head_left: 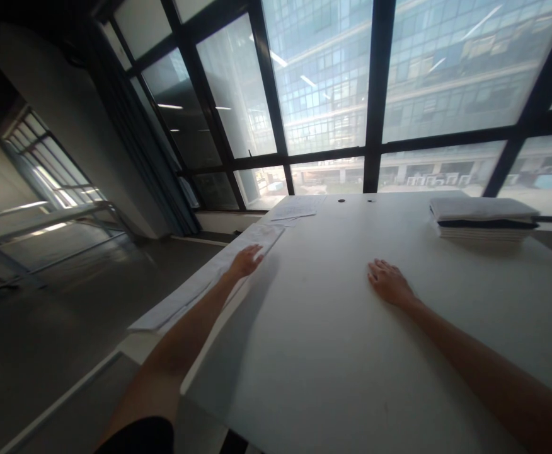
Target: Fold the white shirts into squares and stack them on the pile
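At the left edge of the white rectangular table (314,340), long flat white fabric-looking sheets (188,301) lie under a loosely open left hand (246,261), right hand (391,282) open and empty on the tabletop, so I'd guess the neat white-and-black folded stack (486,222)'s done, these aren't.

Hazy daylight glares through the windows (323,69) beyond the white table (323,359), lamp reflections (308,81) streaking the panes, while the floor (91,284) left of the table lies dim and blur softens the folded stack (484,214) at its far right.
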`<control>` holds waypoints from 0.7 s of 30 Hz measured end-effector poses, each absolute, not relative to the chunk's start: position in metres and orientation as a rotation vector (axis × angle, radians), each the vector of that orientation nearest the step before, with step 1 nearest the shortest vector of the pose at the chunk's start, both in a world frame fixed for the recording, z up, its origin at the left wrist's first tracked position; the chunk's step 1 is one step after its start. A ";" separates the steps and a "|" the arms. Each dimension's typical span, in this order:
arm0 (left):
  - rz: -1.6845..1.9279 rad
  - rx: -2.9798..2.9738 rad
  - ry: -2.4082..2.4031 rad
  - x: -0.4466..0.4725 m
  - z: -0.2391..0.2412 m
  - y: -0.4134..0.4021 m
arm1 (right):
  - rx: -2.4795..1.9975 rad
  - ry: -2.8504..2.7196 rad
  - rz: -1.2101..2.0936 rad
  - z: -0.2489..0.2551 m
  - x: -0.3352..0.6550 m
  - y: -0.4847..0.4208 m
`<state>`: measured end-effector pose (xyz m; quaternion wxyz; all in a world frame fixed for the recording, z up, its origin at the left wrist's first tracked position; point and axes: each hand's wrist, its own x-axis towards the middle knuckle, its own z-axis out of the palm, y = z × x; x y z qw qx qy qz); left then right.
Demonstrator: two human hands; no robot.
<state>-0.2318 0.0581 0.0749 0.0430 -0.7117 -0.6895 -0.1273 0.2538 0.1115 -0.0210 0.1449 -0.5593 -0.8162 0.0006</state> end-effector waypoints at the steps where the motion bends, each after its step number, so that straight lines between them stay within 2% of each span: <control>1: -0.378 -2.165 -2.131 -0.255 0.078 0.049 | -1.613 -2.346 0.001 -0.021 0.253 0.111; 5: -0.330 -2.195 -2.172 -0.311 0.067 0.009 | -1.617 -2.339 0.008 -0.019 0.251 0.108; 9: -0.323 -2.285 -2.107 -0.319 0.046 -0.012 | -1.612 -2.327 0.011 -0.017 0.249 0.106; 14: -0.343 -2.344 -1.973 -0.287 0.032 -0.034 | -1.617 -2.316 0.029 -0.013 0.248 0.104; 21: -0.200 -2.387 -1.826 -0.190 0.022 -0.089 | -1.618 -2.272 -0.007 -0.006 0.243 0.099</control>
